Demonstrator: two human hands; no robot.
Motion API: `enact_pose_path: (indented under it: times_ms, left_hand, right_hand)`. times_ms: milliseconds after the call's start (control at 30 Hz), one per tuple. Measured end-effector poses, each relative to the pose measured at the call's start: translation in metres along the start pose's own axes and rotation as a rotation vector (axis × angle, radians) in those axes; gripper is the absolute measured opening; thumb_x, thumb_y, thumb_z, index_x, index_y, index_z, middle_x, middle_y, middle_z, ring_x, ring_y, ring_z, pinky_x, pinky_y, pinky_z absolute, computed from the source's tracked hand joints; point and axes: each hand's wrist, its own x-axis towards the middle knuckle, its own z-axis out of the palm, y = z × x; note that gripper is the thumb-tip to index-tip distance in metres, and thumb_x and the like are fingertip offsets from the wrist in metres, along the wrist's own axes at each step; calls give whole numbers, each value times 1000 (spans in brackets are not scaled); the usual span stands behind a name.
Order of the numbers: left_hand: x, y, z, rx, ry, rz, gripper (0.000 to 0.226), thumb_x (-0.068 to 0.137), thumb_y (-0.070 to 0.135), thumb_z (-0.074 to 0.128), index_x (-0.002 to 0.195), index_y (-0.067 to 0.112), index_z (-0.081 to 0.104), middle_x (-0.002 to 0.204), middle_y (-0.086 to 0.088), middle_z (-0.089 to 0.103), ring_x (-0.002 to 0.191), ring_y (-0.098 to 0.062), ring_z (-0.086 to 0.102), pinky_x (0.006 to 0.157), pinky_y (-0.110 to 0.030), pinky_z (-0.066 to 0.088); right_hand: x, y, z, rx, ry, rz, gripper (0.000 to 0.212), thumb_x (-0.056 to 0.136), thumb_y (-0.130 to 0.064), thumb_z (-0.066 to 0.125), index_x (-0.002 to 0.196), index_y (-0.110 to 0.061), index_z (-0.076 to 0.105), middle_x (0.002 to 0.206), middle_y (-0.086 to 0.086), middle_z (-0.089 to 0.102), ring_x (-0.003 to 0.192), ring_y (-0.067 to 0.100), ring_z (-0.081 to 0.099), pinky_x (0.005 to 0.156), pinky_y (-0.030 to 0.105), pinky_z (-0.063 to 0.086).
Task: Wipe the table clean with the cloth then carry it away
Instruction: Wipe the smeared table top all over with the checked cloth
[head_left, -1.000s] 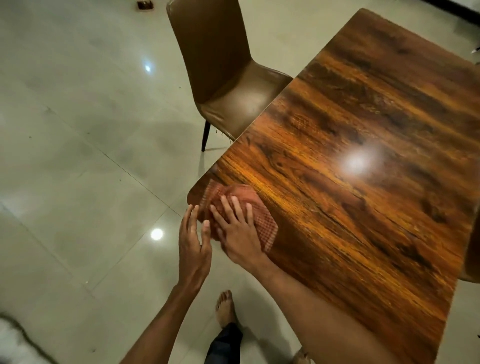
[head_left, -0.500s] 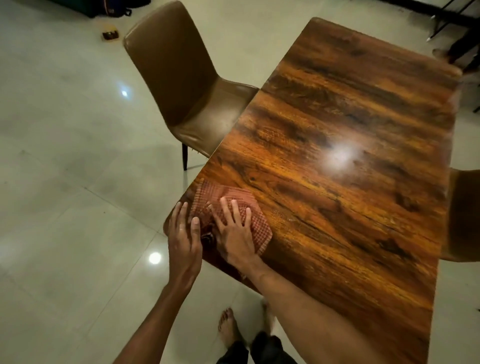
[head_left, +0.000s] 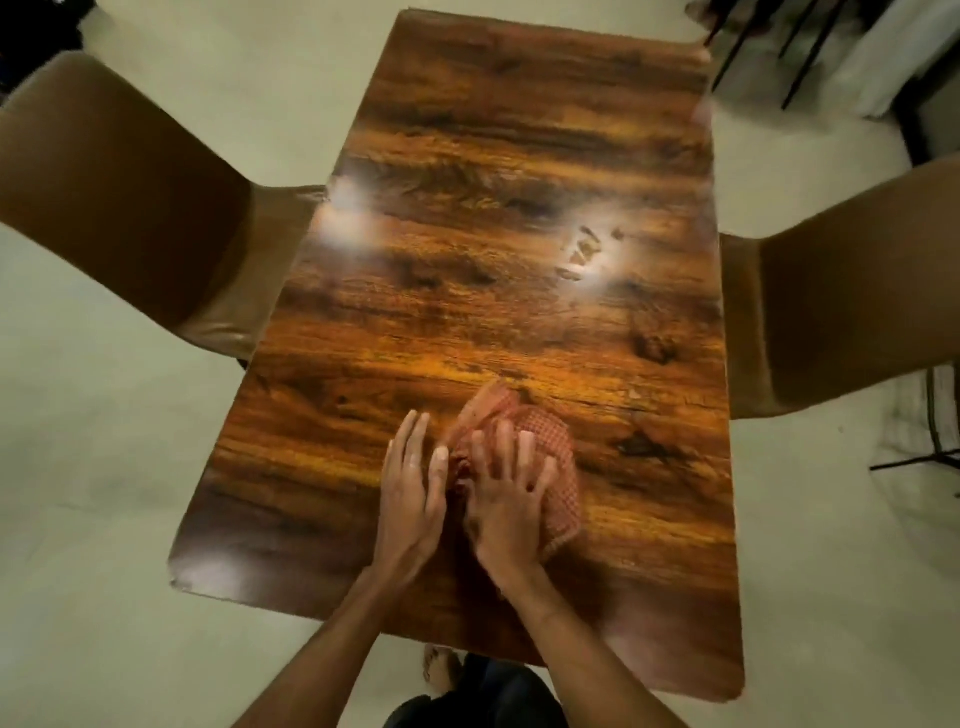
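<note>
A red checked cloth (head_left: 550, 441) lies crumpled on the dark wooden table (head_left: 493, 260), near the front middle. My right hand (head_left: 506, 499) presses flat on top of the cloth with its fingers spread. My left hand (head_left: 413, 488) rests flat on the bare wood just left of the cloth, its edge against the cloth's side, fingers straight and together. A few smudges (head_left: 584, 254) show in the glare on the table's far right part.
One brown padded chair (head_left: 130, 208) stands at the table's left side and another brown chair (head_left: 841, 291) at its right. Dark metal legs (head_left: 779, 57) and a white object stand at the far right. My bare foot (head_left: 441, 667) is on the pale tiled floor below the table's near edge.
The view has swung round from the table's left corner to its near end. The cloth and both hands have slid from the corner to the front middle of the tabletop.
</note>
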Motion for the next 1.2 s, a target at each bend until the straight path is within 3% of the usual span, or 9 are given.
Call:
enact_pose_path:
  times_ms: [100,233,333,433,633,800,1000,1100,1200]
  left_hand:
    - [10,8,8,23,-53,34,59,104,50,30,157,24,31,167,6,23,153,-9,22,125,-48,24]
    - [22,7,6,-19,-68,31,65,101,61,28,157,30,29,166,13,21,152,-6,20,124,-48,25]
    - [31,2,-1,-34,-54,26,63,102,62,27,157,32,28,166,14,21,152,-5,20,124,-48,26]
    - [39,-7,-12,-44,-39,29,62,102,61,28,157,32,29,166,14,21,152,-5,19,124,-48,27]
    - [63,-48,-67,-28,61,-1,62,102,61,28,156,30,33,165,10,26,152,-9,24,123,-50,27]
    - [93,-104,-143,-56,115,-61,60,101,63,26,155,37,29,166,12,25,153,-9,22,125,-47,24]
    - [119,-173,-232,-25,195,-98,60,104,59,27,157,30,31,166,6,27,151,-6,22,122,-36,24]
    - [128,-198,-262,-6,258,-114,60,104,58,27,155,27,34,164,4,30,150,-7,25,118,-32,26]
    - [130,-203,-278,-53,283,-133,55,106,50,31,155,24,35,164,3,30,151,-13,28,119,-36,28]
  right_hand:
    - [0,15,-4,15,-14,-138,65,106,-48,28,166,-38,4,175,-1,-6,161,27,-7,125,65,6]
    - [4,112,-37,-2,17,257,59,110,-48,20,165,-41,-1,175,-1,-8,160,28,-7,124,67,3]
    - [27,147,-63,33,5,457,64,109,-44,31,166,-34,4,175,5,-6,160,34,-7,122,71,2]
    - [58,103,-61,16,8,436,64,109,-42,32,167,-29,7,175,8,-6,159,39,-5,121,72,2]
    - [80,-55,-11,-36,-95,-66,62,108,-49,27,166,-36,9,175,0,-3,161,32,-1,123,68,-1]
    - [128,-86,-3,-58,-89,103,66,107,-43,34,166,-35,6,175,2,-6,160,35,-4,121,73,1]
    - [187,-242,33,-102,-108,-258,63,103,-47,16,165,-36,12,175,1,4,160,33,5,123,69,2]
    - [214,-270,36,-115,-96,-118,60,108,-45,24,166,-37,8,175,1,0,160,32,0,123,69,1]
    - [162,-297,48,-130,-86,-111,62,108,-48,22,166,-34,5,175,4,-2,161,34,-1,122,69,5]
